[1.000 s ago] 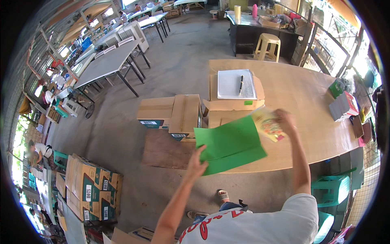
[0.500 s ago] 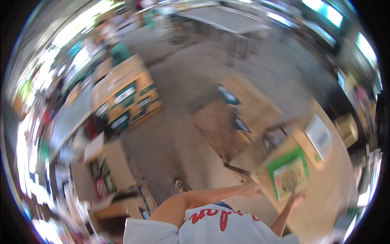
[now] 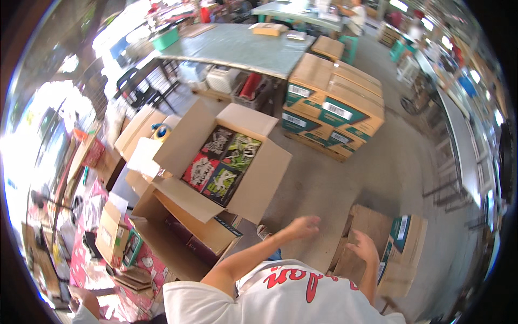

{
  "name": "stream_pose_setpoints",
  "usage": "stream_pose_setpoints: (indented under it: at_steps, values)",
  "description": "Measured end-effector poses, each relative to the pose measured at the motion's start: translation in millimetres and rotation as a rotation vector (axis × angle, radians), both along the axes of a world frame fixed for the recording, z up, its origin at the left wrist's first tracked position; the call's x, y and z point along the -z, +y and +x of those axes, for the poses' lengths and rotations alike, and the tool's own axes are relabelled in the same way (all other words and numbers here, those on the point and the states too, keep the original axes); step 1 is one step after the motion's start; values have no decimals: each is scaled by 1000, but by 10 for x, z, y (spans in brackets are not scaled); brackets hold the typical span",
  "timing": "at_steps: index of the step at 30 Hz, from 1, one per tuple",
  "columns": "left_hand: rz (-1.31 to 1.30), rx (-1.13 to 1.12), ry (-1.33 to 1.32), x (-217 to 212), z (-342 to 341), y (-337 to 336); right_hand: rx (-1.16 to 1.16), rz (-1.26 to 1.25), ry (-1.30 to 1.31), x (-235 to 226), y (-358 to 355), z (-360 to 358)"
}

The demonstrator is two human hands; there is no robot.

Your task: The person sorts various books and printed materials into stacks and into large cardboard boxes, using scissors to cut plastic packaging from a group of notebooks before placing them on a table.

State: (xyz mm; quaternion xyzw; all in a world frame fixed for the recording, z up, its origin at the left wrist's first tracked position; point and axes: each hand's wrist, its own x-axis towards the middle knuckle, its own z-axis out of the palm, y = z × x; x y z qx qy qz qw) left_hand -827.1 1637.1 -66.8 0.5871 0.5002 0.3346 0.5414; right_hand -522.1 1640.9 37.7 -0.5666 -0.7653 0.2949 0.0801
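Note:
My left hand (image 3: 304,227) hangs over the grey floor, a little blurred, with its fingers stretched out and nothing in it. My right hand (image 3: 366,247) holds nothing either; its fingers are spread above a brown board (image 3: 369,229) by a cardboard box. Left of my left hand stands an open carton (image 3: 258,181) with its flaps folded out. Inside it lie spiral notebooks (image 3: 222,182) with red, black, green and blue covers. In front of that carton is a second open box (image 3: 167,251) with dark maroon things in it.
Taped cartons (image 3: 334,110) are stacked on a pallet beyond my hands. A long green-topped table (image 3: 237,48) runs behind the notebook carton. Another cardboard box (image 3: 407,259) stands at the right. Another person's hand (image 3: 83,299) shows at lower left by a pink-covered table (image 3: 81,264).
My view has swung left, away from the table with the green sheet and booklet. My right hand has left the booklet; the notebook carton is now near the middle.

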Motion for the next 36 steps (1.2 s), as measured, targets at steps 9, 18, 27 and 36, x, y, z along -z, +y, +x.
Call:
stream_pose_setpoints:
  at_steps: [9, 18, 27, 36]
  values:
    - [-394, -596, 595, 678, -2358, 112, -945, -24, -80, -72, 1781, -3862]
    - [-673, -932, 433, 1007, -2239, 318, -1398, -152, -57, 1103, 2378, -6166]
    - [-506, -2250, -1237, 1497, -3367, 557, -1731, 130, -23, 2207, 2300, -8215]
    - [107, -2486, -2106, 1996, -3295, 1245, -1697, -345, 33, 2118, 2068, -7847]
